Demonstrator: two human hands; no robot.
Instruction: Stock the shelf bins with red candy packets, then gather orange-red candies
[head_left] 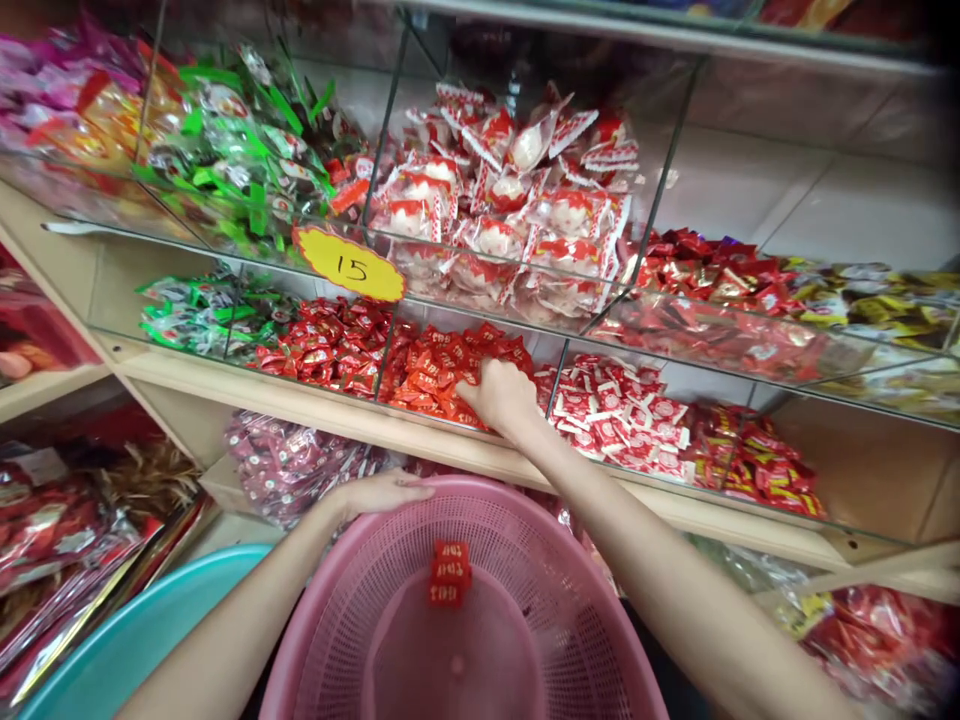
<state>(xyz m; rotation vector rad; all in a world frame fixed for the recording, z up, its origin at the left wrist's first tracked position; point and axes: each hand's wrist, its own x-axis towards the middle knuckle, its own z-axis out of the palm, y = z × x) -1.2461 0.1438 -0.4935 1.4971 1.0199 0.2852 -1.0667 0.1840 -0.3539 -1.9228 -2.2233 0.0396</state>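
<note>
My right hand [501, 395] reaches into a glass bin of small red-wrapped candies [435, 368] on the lower shelf, its fingers closed down into the pile. My left hand [382, 490] grips the far rim of a pink mesh basket [337, 620] held below the shelf. One red candy packet [450, 573] lies inside the basket near its back wall.
Glass dividers split the shelves into bins: green packets [232, 150], red-and-white candies [510, 200], more red wrappers [330, 345], white-and-red sweets [622, 410]. A yellow price tag marked 15 [350, 265] hangs on the glass. A teal basin [142, 630] sits at lower left, bagged goods [52, 530] beside it.
</note>
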